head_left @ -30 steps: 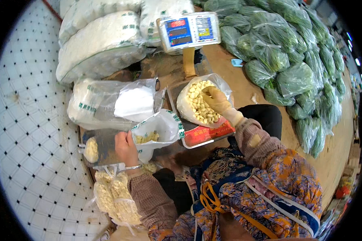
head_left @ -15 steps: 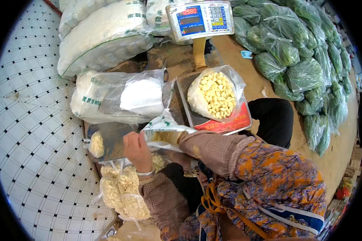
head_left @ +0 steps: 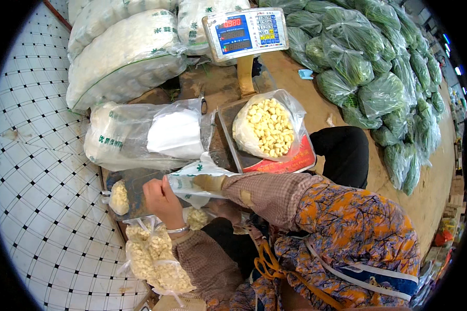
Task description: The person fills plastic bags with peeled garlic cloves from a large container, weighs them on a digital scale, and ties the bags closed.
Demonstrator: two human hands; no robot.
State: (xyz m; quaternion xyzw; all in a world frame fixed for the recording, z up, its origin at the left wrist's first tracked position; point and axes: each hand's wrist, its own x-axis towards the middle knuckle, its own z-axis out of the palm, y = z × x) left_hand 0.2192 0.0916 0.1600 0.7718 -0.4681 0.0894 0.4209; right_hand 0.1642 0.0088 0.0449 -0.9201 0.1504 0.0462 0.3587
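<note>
My left hand [head_left: 162, 199] grips the rim of a printed plastic bag [head_left: 197, 167], its fingers curled on the edge. My gloved right hand [head_left: 207, 182] reaches across into that bag from the right; its fingers are hidden inside. Just beyond, an open clear bag of peeled garlic cloves [head_left: 264, 129] sits on the weighing platform [head_left: 277, 167] of a scale, whose display [head_left: 245, 32] stands on a post behind it. A small tied bag of cloves [head_left: 118, 198] lies left of my left hand, and more filled bags [head_left: 155, 255] lie beside my left forearm.
A clear package [head_left: 114, 135] with white sheets [head_left: 174, 133] lies beyond my hands. Large white bundles [head_left: 124, 59] are stacked at the back left, bagged green vegetables [head_left: 379, 93] heaped at the right, a small blue item [head_left: 305, 74] near them. White tiled surface [head_left: 36, 171] runs along the left.
My right hand has left the garlic bag on the scale and moved down-left into the bag held by my left hand, which stays at its rim.
</note>
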